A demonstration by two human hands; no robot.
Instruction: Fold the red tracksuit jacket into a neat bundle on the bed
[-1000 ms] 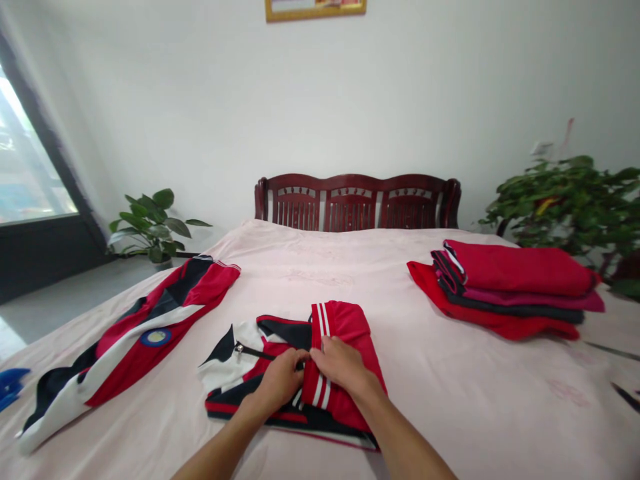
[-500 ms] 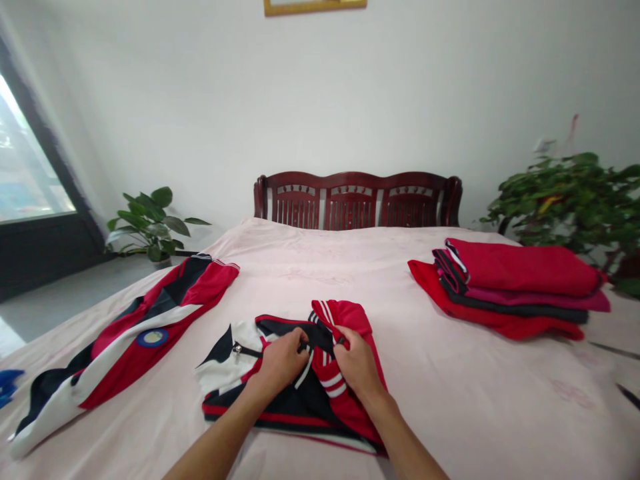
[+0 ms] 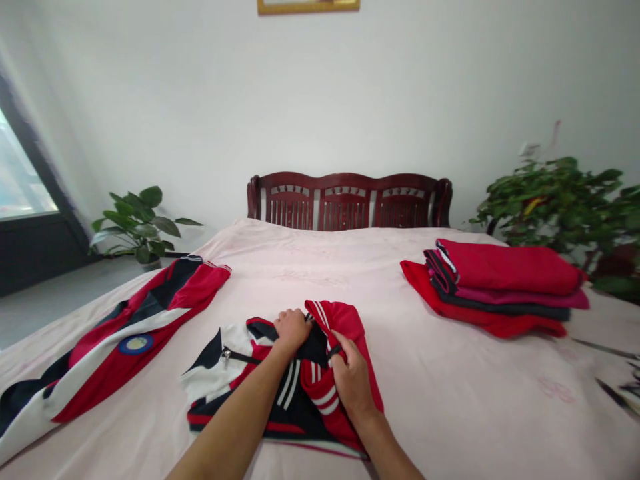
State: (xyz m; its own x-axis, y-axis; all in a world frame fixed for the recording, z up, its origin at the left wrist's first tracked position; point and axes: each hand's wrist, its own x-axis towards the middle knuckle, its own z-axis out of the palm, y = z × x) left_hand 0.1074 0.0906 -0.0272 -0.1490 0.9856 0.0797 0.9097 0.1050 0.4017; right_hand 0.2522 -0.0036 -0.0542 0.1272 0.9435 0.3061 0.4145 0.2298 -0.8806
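Observation:
A partly folded jacket (image 3: 320, 413) in red, navy and white lies on the bed in front of me, its zip pull showing near the white collar on the left. Closed on the far edge of the jacket's fabric is my left hand (image 3: 293, 329), beside the striped hem. My right hand (image 3: 351, 377) pinches the red ribbed band with white stripes, close to a dark zip end. Striped ribbing also shows on the navy fabric between the two arms. Part of the jacket is hidden under my left forearm.
Red-navy-white trousers or a similar garment (image 3: 150, 327) with a round blue patch stretches along the left of the pink bedsheet (image 3: 400, 400). Folded clothes (image 3: 510, 270) are stacked at the right. Beyond are a wooden headboard (image 3: 345, 200) and potted plants (image 3: 143, 223).
My left hand has moved away from me to the jacket's far edge. The striped ribbing near my left forearm now shows more. The view has turned slightly right.

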